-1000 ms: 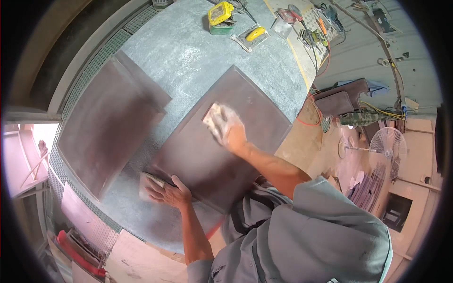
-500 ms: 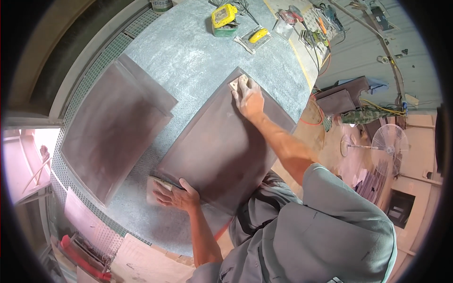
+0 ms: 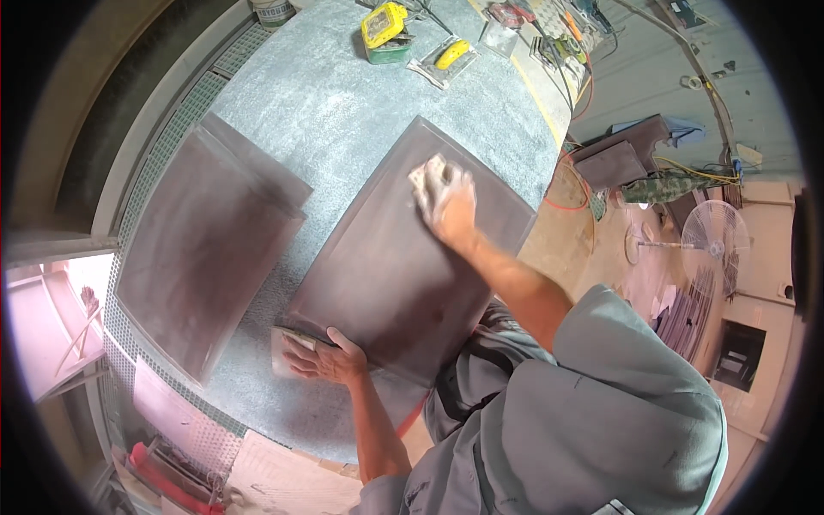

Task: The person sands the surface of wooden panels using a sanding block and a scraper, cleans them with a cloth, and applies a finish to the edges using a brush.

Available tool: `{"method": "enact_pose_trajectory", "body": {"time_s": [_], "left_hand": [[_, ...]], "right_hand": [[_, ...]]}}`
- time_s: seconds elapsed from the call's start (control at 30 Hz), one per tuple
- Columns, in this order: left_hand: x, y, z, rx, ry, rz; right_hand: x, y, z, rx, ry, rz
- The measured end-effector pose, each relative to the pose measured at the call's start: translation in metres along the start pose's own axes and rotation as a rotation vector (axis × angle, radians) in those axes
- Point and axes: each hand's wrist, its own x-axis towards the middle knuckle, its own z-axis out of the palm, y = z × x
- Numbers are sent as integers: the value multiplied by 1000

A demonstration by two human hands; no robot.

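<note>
A dark brownish-grey flat panel (image 3: 386,275) lies slantwise on the blue-grey table in front of me. My right hand (image 3: 450,206) is closed over a pale, speckled sanding pad (image 3: 422,177), pressed against the panel's far part; motion smears its fingers. At the panel's near left corner, my left hand (image 3: 330,355) grips a flat, pale block with a dark edge (image 3: 281,350), thumb apart by the panel's edge. The block's underside is hidden. Left of this panel lie further dark panels (image 3: 206,257), one overlapping another.
On the far table (image 3: 343,112) stand a green box with a yellow lid (image 3: 386,43) and a yellow-handled tool (image 3: 452,55). Cables and power tools (image 3: 558,47) crowd the far right. A floor fan (image 3: 715,249) and stacked dark panels (image 3: 622,154) stand to the right.
My right hand has slid the sanding pad from the panel's far corner toward me, onto its face. My left hand stays at the near left corner. The view has shifted slightly.
</note>
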Motion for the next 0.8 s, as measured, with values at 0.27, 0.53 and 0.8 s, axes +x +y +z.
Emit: {"method": "enact_pose_trajectory", "body": {"time_s": [0.27, 0.53, 0.8], "left_hand": [[3, 2, -1, -5, -7, -12], [3, 2, 0, -40, 14, -16], [3, -2, 3, -19, 1, -12]], "right_hand": [[-23, -7, -4, -80, -63, -67], [-37, -20, -13, -85, -132, -100], [-61, -31, -13, -55, -226, -210]]}}
